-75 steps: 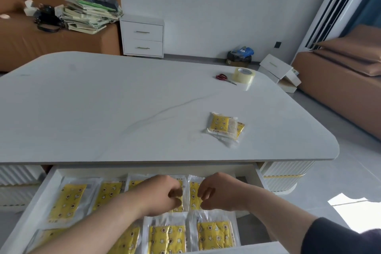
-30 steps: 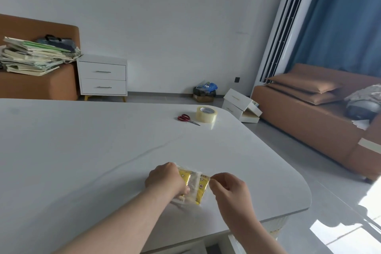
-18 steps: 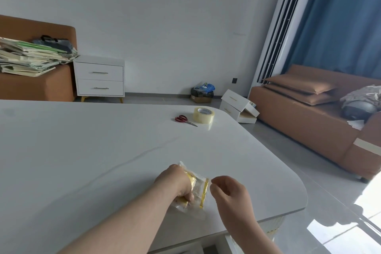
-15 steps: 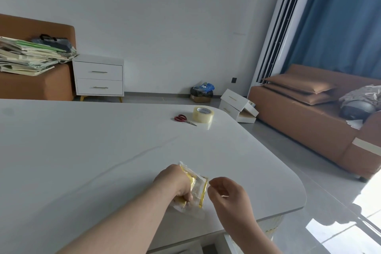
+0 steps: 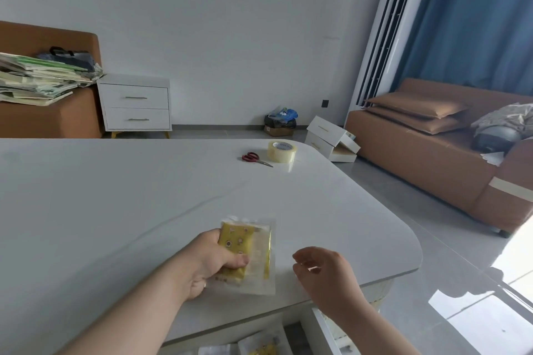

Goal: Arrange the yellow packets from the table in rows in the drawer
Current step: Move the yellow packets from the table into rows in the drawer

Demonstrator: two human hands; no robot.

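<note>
1. red-handled scissors at 12 o'clock, with a clear tape roll just beside them at their 3 o'clock.
2. white two-drawer cabinet at 11 o'clock, against the wall.
3. paper stack at 10 o'clock, on a brown seat.
4. standing air conditioner at 1 o'clock, with a blue curtain beside it.
5. brown sofa at 3 o'clock, with cushions stacked on it.

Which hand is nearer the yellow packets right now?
Left. The left hand grips the yellow packets at their left edge; the right hand hovers open just right of them, not touching.
</note>
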